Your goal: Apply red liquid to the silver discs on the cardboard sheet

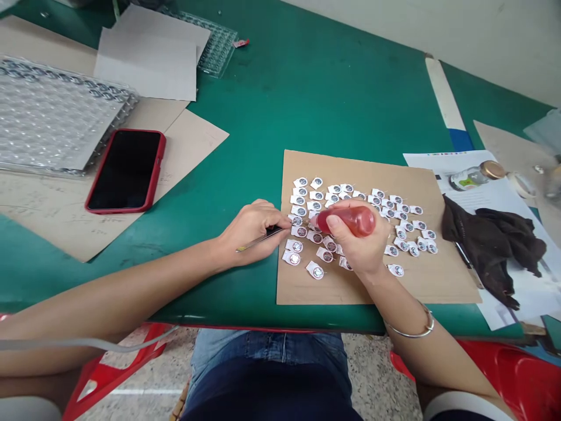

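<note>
My left hand (256, 233) is closed around a slim black-and-gold tweezers-like tool (258, 240), its gold end pointing back toward my wrist. The fingertips rest at the left edge of a brown cardboard sheet (421, 289), beside the small white tagged discs (298, 231). My right hand (366, 248) grips a small red squeeze bottle (348, 221), tilted with its pale tip to the left, low over the discs. Several rows of these discs, with round dark or silvery centres, lie on the cardboard. Some are hidden beneath my right hand.
A red-cased phone (125, 169) and a clear bubbled plastic tray (52, 123) lie on the left of the green table (342, 88). To the right are a dark cloth (491, 245), a pen (467, 260) and a gold-lidded glass jar (475, 174) on white papers (495, 316).
</note>
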The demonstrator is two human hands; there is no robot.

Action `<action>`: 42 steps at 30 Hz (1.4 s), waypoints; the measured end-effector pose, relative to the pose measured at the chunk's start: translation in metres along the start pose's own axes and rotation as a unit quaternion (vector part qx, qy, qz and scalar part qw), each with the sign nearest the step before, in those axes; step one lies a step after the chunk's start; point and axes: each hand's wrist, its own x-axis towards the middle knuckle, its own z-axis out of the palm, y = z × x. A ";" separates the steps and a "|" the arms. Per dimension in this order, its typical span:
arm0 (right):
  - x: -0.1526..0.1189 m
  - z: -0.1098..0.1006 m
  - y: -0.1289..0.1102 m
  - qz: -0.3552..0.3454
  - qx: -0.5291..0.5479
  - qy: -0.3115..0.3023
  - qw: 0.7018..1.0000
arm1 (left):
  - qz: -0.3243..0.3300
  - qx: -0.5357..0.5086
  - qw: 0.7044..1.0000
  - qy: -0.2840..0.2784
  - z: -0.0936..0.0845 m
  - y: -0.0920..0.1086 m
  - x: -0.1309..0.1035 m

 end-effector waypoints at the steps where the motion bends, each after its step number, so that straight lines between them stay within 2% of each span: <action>1: 0.000 0.000 0.001 0.004 0.003 -0.005 1.000 | 0.000 -0.001 1.000 0.000 0.000 0.000 0.000; 19: 0.000 0.002 0.004 0.008 -0.002 -0.018 1.000 | -0.001 -0.003 1.000 0.001 0.002 -0.001 -0.001; 42: -0.001 0.001 -0.001 -0.059 -0.033 -0.017 0.998 | -0.004 0.001 1.000 0.012 0.004 -0.002 -0.002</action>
